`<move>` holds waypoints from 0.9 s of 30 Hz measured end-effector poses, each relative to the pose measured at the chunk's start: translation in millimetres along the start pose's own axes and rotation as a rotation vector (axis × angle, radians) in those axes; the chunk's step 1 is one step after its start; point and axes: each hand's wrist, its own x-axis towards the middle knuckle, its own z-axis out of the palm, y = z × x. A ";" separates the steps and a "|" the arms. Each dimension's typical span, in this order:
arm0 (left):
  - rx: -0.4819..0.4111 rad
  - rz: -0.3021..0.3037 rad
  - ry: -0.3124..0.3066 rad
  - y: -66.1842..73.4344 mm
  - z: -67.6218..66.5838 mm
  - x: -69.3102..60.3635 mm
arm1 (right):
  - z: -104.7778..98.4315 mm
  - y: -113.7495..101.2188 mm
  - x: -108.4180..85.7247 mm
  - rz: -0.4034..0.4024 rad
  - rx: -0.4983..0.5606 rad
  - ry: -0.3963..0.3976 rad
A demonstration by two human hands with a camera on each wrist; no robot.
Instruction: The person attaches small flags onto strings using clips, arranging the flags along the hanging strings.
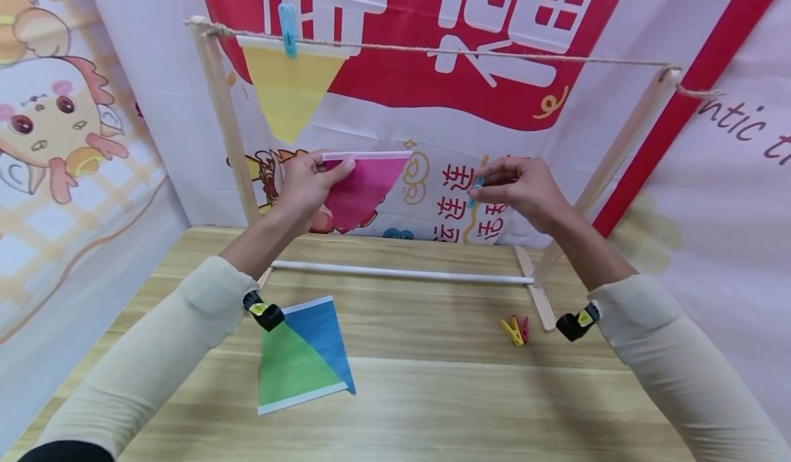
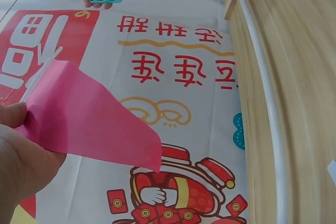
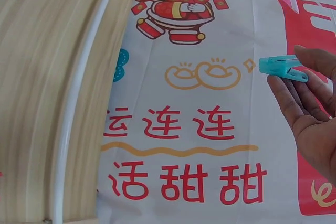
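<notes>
My left hand (image 1: 309,187) pinches a pink triangular pennant (image 1: 367,187) by the left end of its white top strip, in the air below the string. To the right, my right hand (image 1: 525,189) holds a teal clothespin (image 3: 281,67) between thumb and fingers, apart from pennant and string. A yellow pennant (image 1: 290,95) hangs from the twine (image 1: 482,51) near its left end, under a blue clothespin (image 1: 288,29). On the table, a green pennant (image 1: 293,366) overlaps a blue pennant (image 1: 321,335).
Two wooden posts (image 1: 224,119) carry the twine, and a white rod (image 1: 402,272) joins them low down. Yellow and red clothespins (image 1: 515,331) lie on the wooden table (image 1: 432,407) near the right foot (image 1: 537,297). A printed cloth (image 1: 383,122) hangs behind.
</notes>
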 end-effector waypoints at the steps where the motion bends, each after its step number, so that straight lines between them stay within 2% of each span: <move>1: 0.005 0.000 -0.001 1.7 0.0 0.4 | 0.2 -0.8 0.5 0.001 -0.008 -0.001; 4: 0.014 0.014 -0.010 7.8 1.7 2.4 | 0.3 -3.6 1.5 -0.005 -0.024 0.002; 14: -0.044 0.074 -0.052 23.0 11.1 9.3 | 2.6 -21.6 5.4 -0.088 -0.074 0.037; 22: -0.080 0.106 -0.031 32.8 15.5 14.7 | 3.0 -36.3 8.6 -0.079 -0.050 0.037; 27: -0.117 0.102 -0.015 39.7 16.9 17.9 | 3.0 -43.7 10.5 -0.131 -0.057 0.054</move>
